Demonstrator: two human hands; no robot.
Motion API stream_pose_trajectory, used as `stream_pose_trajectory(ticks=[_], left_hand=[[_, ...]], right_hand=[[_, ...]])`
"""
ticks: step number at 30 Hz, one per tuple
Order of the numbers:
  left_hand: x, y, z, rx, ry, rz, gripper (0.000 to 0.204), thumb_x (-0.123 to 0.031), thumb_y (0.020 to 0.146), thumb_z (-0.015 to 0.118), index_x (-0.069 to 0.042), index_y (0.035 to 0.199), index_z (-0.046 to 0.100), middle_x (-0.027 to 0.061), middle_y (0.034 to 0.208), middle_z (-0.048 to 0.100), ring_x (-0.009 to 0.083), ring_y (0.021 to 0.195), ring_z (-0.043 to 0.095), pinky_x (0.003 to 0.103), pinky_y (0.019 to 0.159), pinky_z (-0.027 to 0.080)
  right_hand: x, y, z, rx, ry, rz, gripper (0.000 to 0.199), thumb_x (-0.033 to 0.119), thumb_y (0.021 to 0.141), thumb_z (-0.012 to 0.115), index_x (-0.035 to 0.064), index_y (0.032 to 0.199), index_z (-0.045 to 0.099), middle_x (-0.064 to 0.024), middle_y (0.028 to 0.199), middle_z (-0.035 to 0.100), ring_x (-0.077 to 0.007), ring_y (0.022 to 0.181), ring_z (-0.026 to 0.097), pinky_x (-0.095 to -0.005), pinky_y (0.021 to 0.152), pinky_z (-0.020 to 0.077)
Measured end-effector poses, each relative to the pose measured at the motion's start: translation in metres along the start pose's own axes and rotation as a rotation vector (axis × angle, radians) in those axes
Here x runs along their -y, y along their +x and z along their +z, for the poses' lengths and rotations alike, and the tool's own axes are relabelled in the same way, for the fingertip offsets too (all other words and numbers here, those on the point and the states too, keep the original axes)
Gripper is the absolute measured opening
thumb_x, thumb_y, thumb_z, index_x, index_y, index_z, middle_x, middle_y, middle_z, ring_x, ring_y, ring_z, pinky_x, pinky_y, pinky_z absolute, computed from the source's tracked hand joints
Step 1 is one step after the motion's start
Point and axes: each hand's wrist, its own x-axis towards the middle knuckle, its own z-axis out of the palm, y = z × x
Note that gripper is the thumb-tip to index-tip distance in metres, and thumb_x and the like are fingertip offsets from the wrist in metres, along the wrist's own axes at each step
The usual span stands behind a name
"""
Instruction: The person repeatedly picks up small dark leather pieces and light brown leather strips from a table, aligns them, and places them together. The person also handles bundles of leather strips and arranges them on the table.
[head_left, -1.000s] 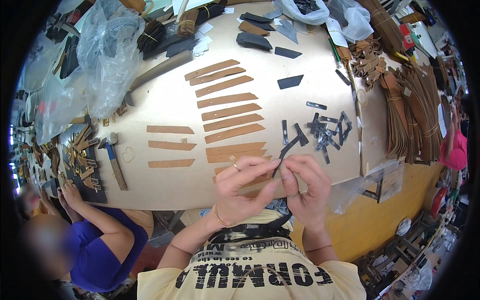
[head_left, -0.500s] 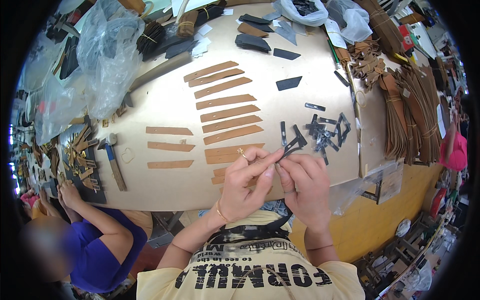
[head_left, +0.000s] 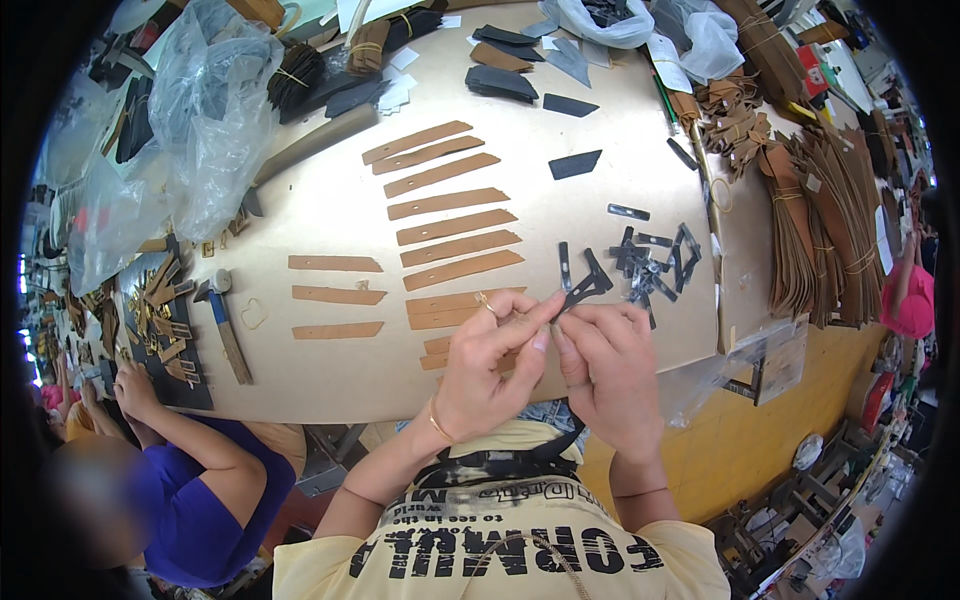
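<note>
A small black strip piece (head_left: 585,288) is held just above the near edge of the table (head_left: 330,210), pinched at its lower end between the fingertips of both hands. The left hand (head_left: 490,365) and right hand (head_left: 605,365) sit side by side, touching. A pile of black pieces (head_left: 655,262) lies just right; tan leather strips (head_left: 450,215) lie beyond.
</note>
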Motion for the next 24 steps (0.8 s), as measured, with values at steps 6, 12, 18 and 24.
stream_pose_trajectory(ticks=[6, 12, 18, 24], left_hand=[[-0.001, 0.003, -0.002, 0.03, 0.047, -0.018, 0.035, 0.001, 0.091, 0.058, 0.001, 0.124, 0.067, 0.0116, 0.094, 0.061, 0.0151, 0.071, 0.059, 0.026, 0.061, 0.05], [0.001, 0.002, 0.002, 0.025, 0.065, 0.002, 0.033, 0.0, 0.091, 0.059, 0.001, 0.123, 0.067, 0.0109, 0.094, 0.061, 0.0156, 0.069, 0.059, 0.026, 0.061, 0.049], [0.003, 0.005, 0.0, 0.073, -0.04, -0.072, 0.03, 0.001, 0.091, 0.059, 0.002, 0.12, 0.069, 0.0097, 0.09, 0.063, 0.0128, 0.067, 0.057, 0.024, 0.058, 0.046], [0.002, 0.007, -0.005, 0.13, -0.061, -0.134, 0.028, 0.002, 0.092, 0.058, 0.001, 0.116, 0.072, 0.0072, 0.09, 0.066, 0.0094, 0.068, 0.053, 0.023, 0.058, 0.043]], right_hand=[[0.0, 0.0, 0.001, 0.032, -0.02, 0.022, 0.014, 0.008, 0.091, 0.066, 0.003, 0.103, 0.067, -0.009, 0.095, 0.064, -0.0263, 0.09, 0.061, -0.0458, 0.094, 0.0415], [-0.001, 0.0, 0.003, 0.002, -0.016, 0.04, 0.009, 0.008, 0.09, 0.066, 0.004, 0.098, 0.066, -0.0071, 0.091, 0.064, -0.0244, 0.084, 0.062, -0.048, 0.1, 0.0398], [-0.006, 0.001, 0.007, -0.058, 0.051, 0.066, 0.006, 0.009, 0.083, 0.069, 0.0053, 0.086, 0.066, -0.0042, 0.08, 0.063, -0.0218, 0.074, 0.062, -0.0456, 0.097, 0.0428], [-0.01, 0.001, 0.01, -0.122, 0.129, 0.044, 0.006, 0.009, 0.081, 0.07, 0.0047, 0.079, 0.066, -0.0043, 0.075, 0.065, -0.0203, 0.07, 0.06, -0.0407, 0.089, 0.0441]])
